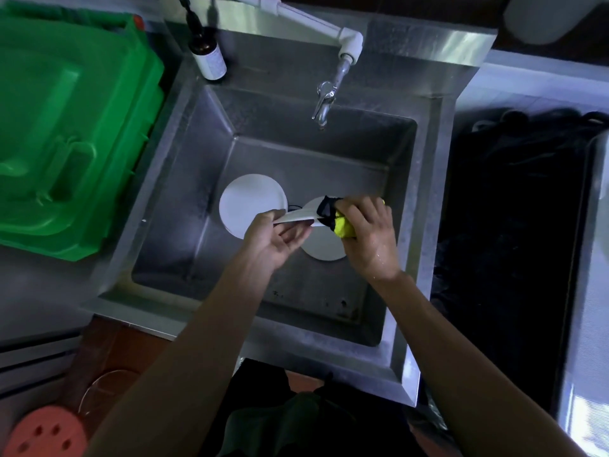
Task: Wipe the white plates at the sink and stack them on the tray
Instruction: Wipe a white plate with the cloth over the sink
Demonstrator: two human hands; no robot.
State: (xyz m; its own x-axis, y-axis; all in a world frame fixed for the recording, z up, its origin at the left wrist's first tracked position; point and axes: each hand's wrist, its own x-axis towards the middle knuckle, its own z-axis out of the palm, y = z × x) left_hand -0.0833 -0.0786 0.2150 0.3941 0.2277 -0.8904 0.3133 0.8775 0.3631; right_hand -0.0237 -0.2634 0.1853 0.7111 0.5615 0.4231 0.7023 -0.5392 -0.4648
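Over the steel sink my left hand grips a white plate by its edge, tilted nearly edge-on to me. My right hand clutches a yellow-green and black cloth and presses it against the right end of that plate. On the sink floor lie a stack of white plates at the left and another white plate under my hands. The tray is the dark one to the right of the sink.
A tap on a white pipe hangs over the back of the basin. A brown bottle stands at the sink's back left corner. A green plastic bin lid fills the left side. A pink perforated disc lies at bottom left.
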